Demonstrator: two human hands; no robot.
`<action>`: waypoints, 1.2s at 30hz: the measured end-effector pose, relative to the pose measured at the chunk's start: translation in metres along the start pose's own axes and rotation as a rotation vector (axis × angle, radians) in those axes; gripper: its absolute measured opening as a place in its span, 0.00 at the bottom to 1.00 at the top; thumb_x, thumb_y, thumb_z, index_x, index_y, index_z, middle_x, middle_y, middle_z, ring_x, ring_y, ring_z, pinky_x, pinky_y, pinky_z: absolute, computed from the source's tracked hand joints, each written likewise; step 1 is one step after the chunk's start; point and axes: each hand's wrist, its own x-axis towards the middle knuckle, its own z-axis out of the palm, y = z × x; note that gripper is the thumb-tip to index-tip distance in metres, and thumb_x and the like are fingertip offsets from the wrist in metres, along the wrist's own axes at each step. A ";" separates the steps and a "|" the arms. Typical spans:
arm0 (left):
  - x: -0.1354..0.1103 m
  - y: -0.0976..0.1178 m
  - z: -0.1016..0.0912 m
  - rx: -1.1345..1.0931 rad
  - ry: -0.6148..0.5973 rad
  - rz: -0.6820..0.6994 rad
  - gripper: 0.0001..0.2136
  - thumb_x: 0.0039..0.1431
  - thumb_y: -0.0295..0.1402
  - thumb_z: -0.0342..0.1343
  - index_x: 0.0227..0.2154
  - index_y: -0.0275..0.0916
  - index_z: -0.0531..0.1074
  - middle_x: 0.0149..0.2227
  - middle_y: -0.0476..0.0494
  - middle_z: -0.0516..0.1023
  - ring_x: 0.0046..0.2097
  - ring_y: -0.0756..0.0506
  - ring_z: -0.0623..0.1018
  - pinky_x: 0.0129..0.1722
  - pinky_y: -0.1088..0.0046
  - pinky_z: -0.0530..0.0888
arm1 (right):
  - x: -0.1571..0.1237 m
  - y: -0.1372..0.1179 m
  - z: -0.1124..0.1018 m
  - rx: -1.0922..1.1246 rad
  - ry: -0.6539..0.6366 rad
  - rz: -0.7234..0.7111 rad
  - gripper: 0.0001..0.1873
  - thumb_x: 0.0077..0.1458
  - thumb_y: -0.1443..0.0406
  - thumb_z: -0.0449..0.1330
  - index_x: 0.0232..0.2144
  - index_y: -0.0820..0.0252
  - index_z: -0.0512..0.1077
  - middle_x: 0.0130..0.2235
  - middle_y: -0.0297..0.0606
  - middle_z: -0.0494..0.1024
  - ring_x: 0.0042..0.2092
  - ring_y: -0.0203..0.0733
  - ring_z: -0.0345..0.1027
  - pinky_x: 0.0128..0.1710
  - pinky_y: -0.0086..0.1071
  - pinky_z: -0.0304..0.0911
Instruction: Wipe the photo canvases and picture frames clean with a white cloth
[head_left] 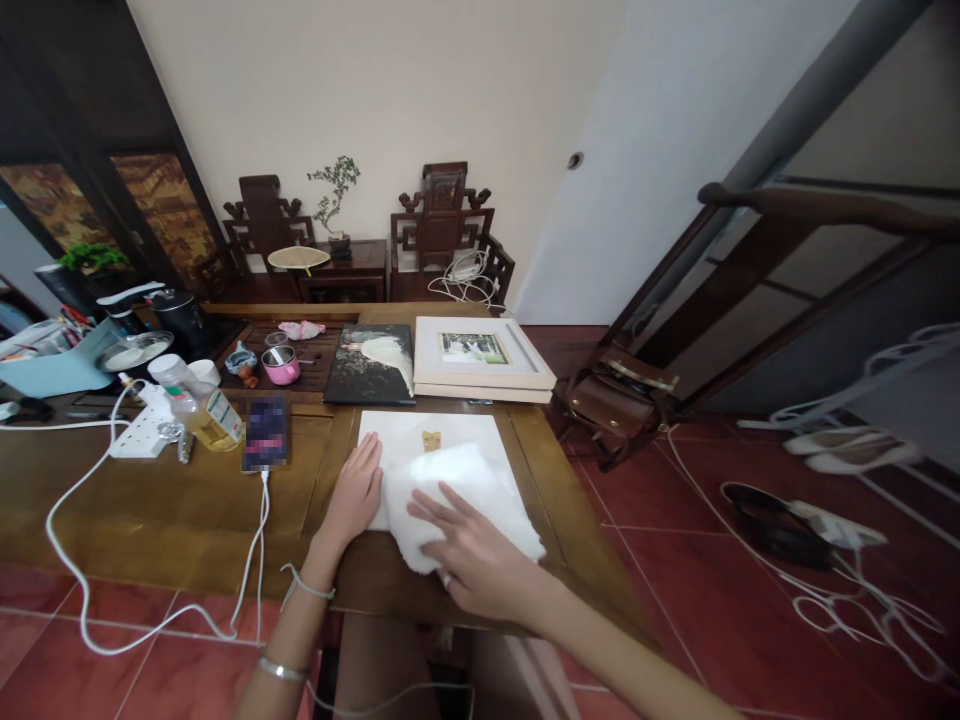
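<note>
A flat white panel point(480, 428) with a small gold mark point(431, 440) lies near the table's front edge. Over its middle and lower right is spread a fluffy white cloth point(442, 470). My right hand point(472, 545) lies on the cloth, palm down with fingers spread. Along the panel's left edge rests my left hand point(360, 485), its fingers stretched out flat. The cloth hides much of the panel beneath it.
Behind the panel are stacked white picture frames point(536, 375) and a dark photo panel point(360, 365). A charging phone point(265, 432), an oil-coloured bottle point(210, 420), a power strip point(142, 430) and a pink cup point(280, 366) stand left. A brown bag point(619, 395) sits at right.
</note>
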 end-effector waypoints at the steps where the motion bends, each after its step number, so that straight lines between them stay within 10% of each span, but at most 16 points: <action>1: 0.000 0.000 0.000 0.001 0.000 0.001 0.22 0.65 0.32 0.37 0.60 0.34 0.56 0.64 0.36 0.56 0.65 0.43 0.54 0.63 0.55 0.56 | 0.001 0.002 -0.002 0.015 0.000 0.001 0.18 0.43 0.72 0.54 0.38 0.61 0.75 0.58 0.48 0.66 0.64 0.47 0.47 0.64 0.48 0.35; 9: 0.000 -0.005 0.003 0.005 0.004 0.019 0.22 0.65 0.32 0.38 0.60 0.34 0.56 0.64 0.35 0.56 0.65 0.42 0.55 0.63 0.55 0.56 | 0.081 0.063 -0.023 -0.110 0.129 0.278 0.18 0.53 0.71 0.50 0.45 0.66 0.71 0.50 0.50 0.74 0.60 0.47 0.56 0.61 0.45 0.43; 13: 0.000 -0.004 0.001 -0.005 -0.003 0.015 0.22 0.65 0.30 0.38 0.60 0.34 0.56 0.63 0.35 0.57 0.65 0.43 0.55 0.63 0.55 0.56 | 0.102 0.054 -0.011 -0.165 0.149 0.342 0.20 0.54 0.70 0.50 0.48 0.67 0.70 0.55 0.55 0.67 0.62 0.55 0.49 0.60 0.55 0.39; 19: -0.001 -0.002 -0.002 -0.027 -0.016 0.016 0.23 0.63 0.27 0.38 0.62 0.35 0.54 0.64 0.36 0.55 0.66 0.43 0.54 0.63 0.54 0.56 | 0.046 -0.004 0.007 -0.107 0.045 0.144 0.17 0.50 0.68 0.53 0.43 0.63 0.73 0.59 0.55 0.61 0.64 0.61 0.43 0.60 0.59 0.33; 25: 0.000 -0.002 0.001 -0.022 -0.013 0.005 0.22 0.65 0.32 0.38 0.61 0.35 0.55 0.64 0.36 0.55 0.66 0.43 0.53 0.63 0.53 0.56 | 0.006 -0.020 -0.016 0.123 -0.060 0.049 0.16 0.46 0.73 0.52 0.37 0.59 0.74 0.49 0.46 0.74 0.61 0.46 0.53 0.62 0.44 0.43; 36: 0.001 0.004 -0.008 -0.240 0.089 -0.106 0.23 0.67 0.36 0.36 0.61 0.35 0.54 0.65 0.39 0.54 0.65 0.45 0.55 0.64 0.60 0.54 | 0.109 0.037 -0.013 -0.153 0.073 0.370 0.20 0.53 0.69 0.50 0.48 0.69 0.69 0.55 0.61 0.66 0.61 0.62 0.50 0.57 0.60 0.40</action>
